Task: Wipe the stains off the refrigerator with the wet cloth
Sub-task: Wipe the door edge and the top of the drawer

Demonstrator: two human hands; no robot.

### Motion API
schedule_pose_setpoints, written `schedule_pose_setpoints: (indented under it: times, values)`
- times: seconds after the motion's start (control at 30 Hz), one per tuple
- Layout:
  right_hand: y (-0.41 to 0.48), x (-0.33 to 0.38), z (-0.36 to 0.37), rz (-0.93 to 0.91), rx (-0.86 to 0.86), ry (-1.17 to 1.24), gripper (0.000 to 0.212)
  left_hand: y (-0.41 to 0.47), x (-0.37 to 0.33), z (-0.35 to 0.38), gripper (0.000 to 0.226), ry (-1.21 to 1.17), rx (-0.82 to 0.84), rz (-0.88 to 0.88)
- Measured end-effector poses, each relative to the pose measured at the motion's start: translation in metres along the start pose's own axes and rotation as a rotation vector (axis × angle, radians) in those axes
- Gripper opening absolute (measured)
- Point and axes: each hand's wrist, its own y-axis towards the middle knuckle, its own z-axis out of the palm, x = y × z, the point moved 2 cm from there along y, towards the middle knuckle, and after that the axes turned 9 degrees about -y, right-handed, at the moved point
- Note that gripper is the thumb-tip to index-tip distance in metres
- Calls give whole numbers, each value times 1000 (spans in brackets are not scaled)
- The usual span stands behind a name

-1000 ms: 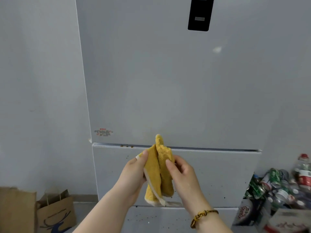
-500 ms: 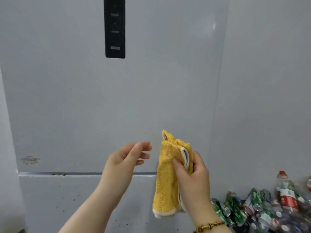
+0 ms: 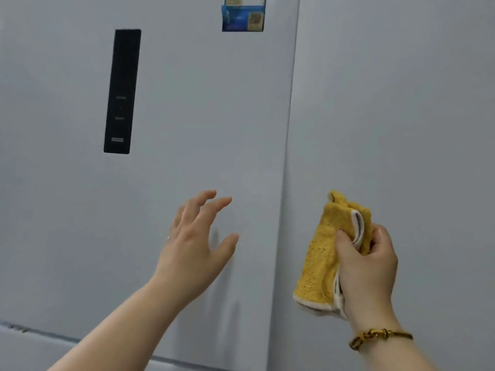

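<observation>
Since half a second ago the two hands have drawn well apart, and the view has swung up and to the right, so the cans on the floor are out of sight and a sticker has come in at the top.

The left hand (image 3: 198, 236) is now wide open, fingers spread and slightly bent, thumb out to the side, and it holds nothing. It is raised in front of the refrigerator door (image 3: 187, 129), but I cannot tell whether the fingertips touch the surface.

The right hand (image 3: 367, 263) is curled round one yellow cloth (image 3: 321, 253). The thumb presses across its front and the fingers wrap behind. The cloth is bunched and folded, its white-trimmed lower end hanging below the fist. It is off the door, held in front of the pale wall (image 3: 401, 103), just right of the door's right edge. One braided bracelet (image 3: 380, 337) circles the right wrist.

On the door are one tall black control panel (image 3: 122, 92), up and to the left of the left hand, and one blue sticker (image 3: 242, 17), cut by the top of the frame. Between the panel, the sticker and the hands the door is a broad plain surface. At lower left a seam (image 3: 53, 336) runs across, with a few dark specks (image 3: 20, 328) along it.
</observation>
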Motion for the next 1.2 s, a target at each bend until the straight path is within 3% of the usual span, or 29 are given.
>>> schedule_pose_setpoints:
  times: [0.13,0.3,0.47,0.63,0.73,0.8,0.87,0.93,1.0,1.1,1.2]
  values:
    - [22,-21,9,10,32,-12,26,12,5,20,66,112,-29,94]
    - [81,-1,27,-106,23,59,26,62,-15,22,58,100,-115,134]
    - [155,56,65,-287,5,171,31,100,-33,17,60,187,-149,164]
    - [226,129,110,-545,83,110,36,112,-50,18,56,281,-135,125]
    - [262,165,133,-628,106,104,24,116,-59,24,54,344,-128,91]
    - [275,180,142,-635,185,192,13,121,-65,29,55,337,-177,57]
    - [276,186,148,-630,346,301,21,122,-67,33,54,343,-215,33]
    - [274,180,147,-664,538,414,9,121,-67,40,61,399,-232,3]
    - [270,166,143,-774,663,368,32,120,-65,44,79,440,-249,2]
    - [267,145,144,-1006,584,285,43,119,-65,48,82,432,-304,-28]
    - [275,148,149,-1072,482,314,40,120,-67,52,74,417,-333,-36]
